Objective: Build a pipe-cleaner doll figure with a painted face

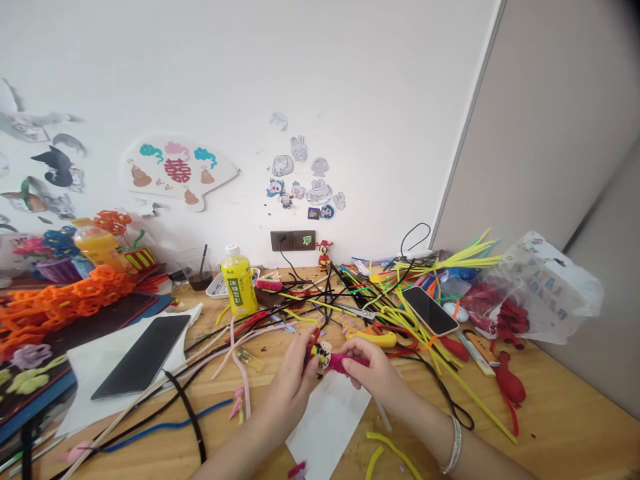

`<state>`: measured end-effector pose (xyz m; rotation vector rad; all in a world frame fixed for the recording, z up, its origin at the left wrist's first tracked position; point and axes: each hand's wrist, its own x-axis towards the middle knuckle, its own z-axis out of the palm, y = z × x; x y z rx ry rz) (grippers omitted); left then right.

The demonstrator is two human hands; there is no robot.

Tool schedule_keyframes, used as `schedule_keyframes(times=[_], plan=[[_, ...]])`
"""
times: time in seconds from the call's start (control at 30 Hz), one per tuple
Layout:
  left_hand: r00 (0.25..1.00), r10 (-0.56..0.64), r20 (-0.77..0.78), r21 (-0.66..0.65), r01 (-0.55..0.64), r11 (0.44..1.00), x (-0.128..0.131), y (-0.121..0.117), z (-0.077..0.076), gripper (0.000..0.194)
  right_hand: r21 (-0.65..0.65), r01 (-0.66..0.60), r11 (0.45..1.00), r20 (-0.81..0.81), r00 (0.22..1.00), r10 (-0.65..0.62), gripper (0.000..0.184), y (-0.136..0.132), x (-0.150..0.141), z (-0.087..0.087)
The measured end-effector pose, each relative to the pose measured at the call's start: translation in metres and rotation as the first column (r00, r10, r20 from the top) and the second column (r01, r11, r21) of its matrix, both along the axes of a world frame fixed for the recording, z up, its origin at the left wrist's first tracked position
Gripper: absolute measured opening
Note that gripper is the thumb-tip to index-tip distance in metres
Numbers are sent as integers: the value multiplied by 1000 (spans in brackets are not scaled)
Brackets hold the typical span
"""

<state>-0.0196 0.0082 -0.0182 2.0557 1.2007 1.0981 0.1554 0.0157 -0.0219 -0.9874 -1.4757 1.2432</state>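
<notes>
Both hands are together over a white sheet of paper (327, 417). Between them is a small pipe cleaner figure (336, 362) with a cream face, black and yellow details and a magenta wound body. My left hand (293, 370) is closed around its head end, where some red shows. The fingers of my right hand (371, 371) pinch the magenta part; a bracelet circles that wrist. Partly hidden by my fingers, the figure lies roughly sideways. Behind my hands lie scissors with yellow handles (380, 339). Cut yellow pipe cleaner pieces (395, 448) lie near the front edge.
A yellow drink bottle (239, 283) stands behind on the left, near a dark tablet (143, 357). Loose pipe cleaners spread across the table. To the right are a phone (430, 311), red balloons (511, 380) and a plastic bag (550, 287). A small red figure (324, 256) stands by the wall.
</notes>
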Motion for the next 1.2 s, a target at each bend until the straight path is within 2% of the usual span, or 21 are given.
schedule_keyframes(times=[0.3,0.43,0.93,1.2], plan=[[999,-17,-31,16,17,1000,1,-3,4,42,16,2,1000,-5,1000,-2,8,0,0,-1],[1000,-23,2,49,23,999,2,-5,4,43,25,4,1000,3,1000,-4,8,-1,-1,-2],[1000,-29,-11,5,29,1000,3,-6,2,55,28,22,999,4,1000,-22,8,-1,-1,1],[1000,-22,-15,35,22,999,4,-8,4,57,34,30,999,5,1000,-30,8,-2,-2,1]])
